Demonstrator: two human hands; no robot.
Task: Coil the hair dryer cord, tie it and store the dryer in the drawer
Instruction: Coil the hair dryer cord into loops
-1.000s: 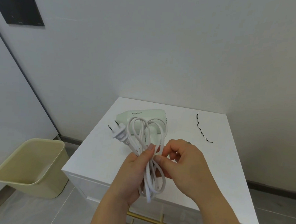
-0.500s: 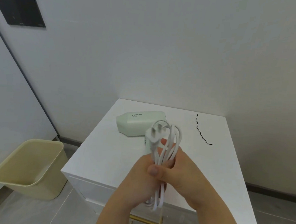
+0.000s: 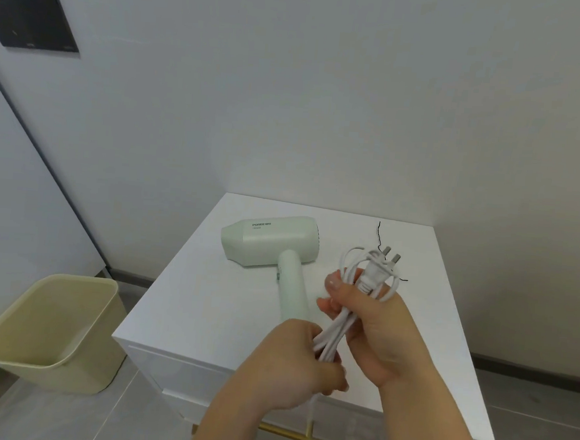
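The coiled white cord (image 3: 334,336) is held just right of the pale green plastic hair dryer's (image 3: 273,241) handle, the right hand (image 3: 377,332) curled round its upper loops and the left hand (image 3: 290,367) gripping its lower end. The dryer lies on the white cabinet top (image 3: 203,313), with a thin black wire tie (image 3: 379,231) to its right and a beige plastic bin (image 3: 47,333) well to its left.

i see a home room, likely bedroom or bath: white cabinet (image 3: 207,303) with gold handle (image 3: 287,438), hair dryer (image 3: 273,242), bin (image 3: 47,333), tiled floor (image 3: 542,426), plain walls (image 3: 325,85).
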